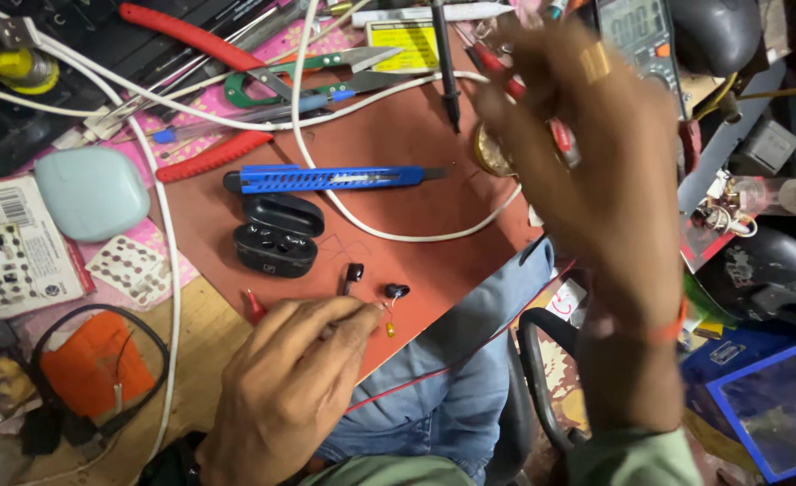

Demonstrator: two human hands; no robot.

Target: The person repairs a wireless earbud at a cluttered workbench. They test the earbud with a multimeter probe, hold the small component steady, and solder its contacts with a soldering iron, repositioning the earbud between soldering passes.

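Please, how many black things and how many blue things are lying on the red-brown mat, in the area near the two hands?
Black: 3 — open earbud charging case, earbud, earbud
Blue: 1 — utility knife
Total: 4

The left hand rests just below the two earbuds; the right hand is raised and blurred.

electronics repair workbench, red work mat (416, 193), multimeter (636, 36), pliers (195, 40), cluttered tools

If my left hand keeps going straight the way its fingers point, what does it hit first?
Probably the small black earbud just beyond the left hand, whose fingertips point up and right across the red mat; height above it is unclear.
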